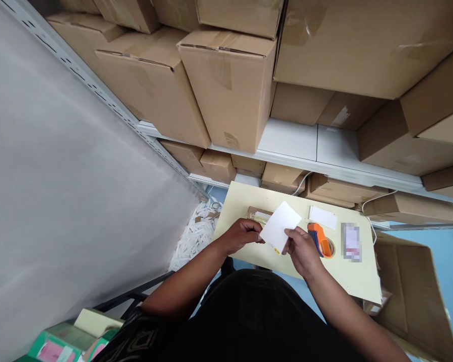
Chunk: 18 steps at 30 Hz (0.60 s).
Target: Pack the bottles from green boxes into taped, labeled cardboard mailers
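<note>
A white sheet of paper (281, 224) with a small yellow mark near its lower corner is held up over the pale yellow table (347, 279). My right hand (304, 250) pinches its right edge, thumb on top. My left hand (243, 236) is closed at the sheet's lower left corner, fingertips against the edge. Behind the sheet, partly hidden, lies a small cardboard box (253, 213). To the right of my right hand rests an orange and blue tape dispenser (320, 240), and a stack of white papers (323, 217) lies behind it.
A blurred-out item (351, 242) lies on the table's right side. Shelves (290, 138) full of cardboard boxes (230, 90) rise behind the table. White paper shreds (191, 239) cover the floor at left. An open carton (411, 291) stands at right; a grey wall panel (79, 191) borders the left.
</note>
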Each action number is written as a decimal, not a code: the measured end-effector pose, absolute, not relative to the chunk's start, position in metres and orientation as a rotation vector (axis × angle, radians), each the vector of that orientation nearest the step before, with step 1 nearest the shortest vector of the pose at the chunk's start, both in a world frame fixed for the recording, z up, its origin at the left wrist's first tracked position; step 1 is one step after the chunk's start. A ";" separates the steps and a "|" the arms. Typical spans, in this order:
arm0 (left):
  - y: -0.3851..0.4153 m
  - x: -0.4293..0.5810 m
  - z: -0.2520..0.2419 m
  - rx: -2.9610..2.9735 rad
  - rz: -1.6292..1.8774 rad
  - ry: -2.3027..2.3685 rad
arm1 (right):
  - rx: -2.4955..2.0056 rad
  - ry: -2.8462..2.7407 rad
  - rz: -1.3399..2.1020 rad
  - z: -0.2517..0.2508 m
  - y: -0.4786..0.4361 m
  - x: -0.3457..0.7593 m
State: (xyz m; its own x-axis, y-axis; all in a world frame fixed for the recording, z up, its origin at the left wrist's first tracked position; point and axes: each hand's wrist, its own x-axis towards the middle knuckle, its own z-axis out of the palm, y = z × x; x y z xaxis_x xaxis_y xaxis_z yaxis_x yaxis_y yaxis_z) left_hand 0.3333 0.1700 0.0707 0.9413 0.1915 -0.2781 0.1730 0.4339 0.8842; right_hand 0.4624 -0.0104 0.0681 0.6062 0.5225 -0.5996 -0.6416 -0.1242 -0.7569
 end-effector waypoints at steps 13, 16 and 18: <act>0.181 0.343 0.093 1.189 0.097 0.462 | -1.623 -0.355 1.198 0.089 -0.020 0.488; 0.174 0.340 0.094 1.184 0.126 0.469 | -1.664 -0.423 1.213 0.094 -0.017 0.486; 0.169 0.338 0.092 1.175 0.152 0.467 | -1.666 -0.418 1.197 0.095 -0.014 0.482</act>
